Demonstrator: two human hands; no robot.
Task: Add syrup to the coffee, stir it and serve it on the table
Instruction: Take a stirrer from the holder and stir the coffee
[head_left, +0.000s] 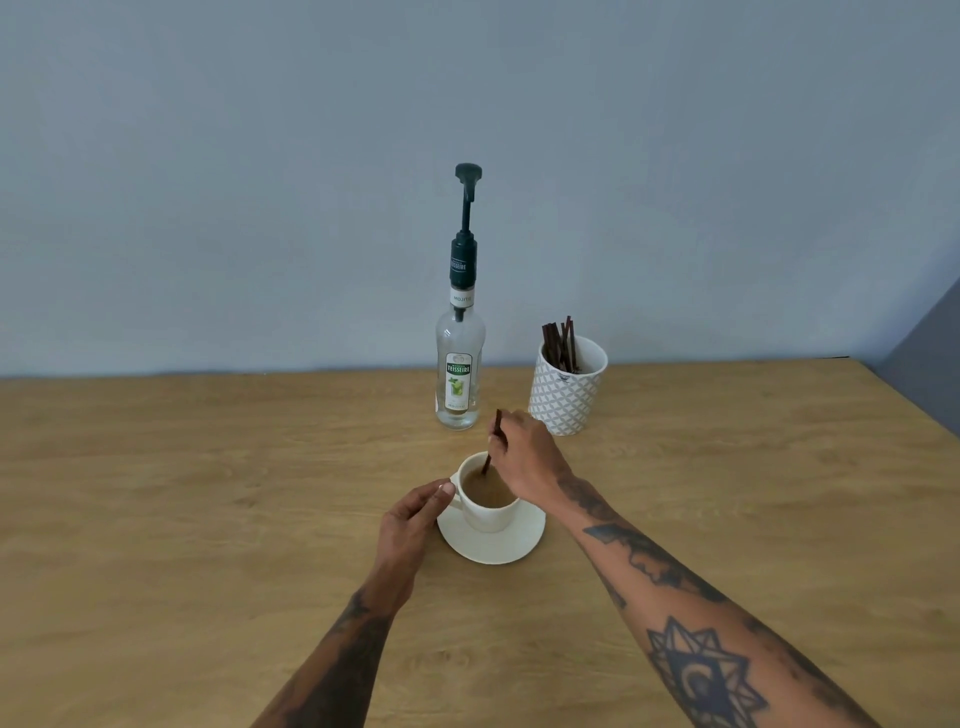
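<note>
A white cup (488, 514) of light-brown coffee (485, 493) stands on a white saucer (498, 545) in the middle of the wooden table. My right hand (524, 457) pinches a dark stir stick (493, 441) whose lower end dips into the coffee. My left hand (415, 519) holds the cup's handle at its left side. Behind the cup stands a clear glass syrup bottle (460, 379) with a tall dark pump on top.
A white patterned pot (566, 395) with several dark stir sticks stands to the right of the bottle. The wooden table (208, 519) runs to a grey-blue wall at the back; its right edge slants at far right.
</note>
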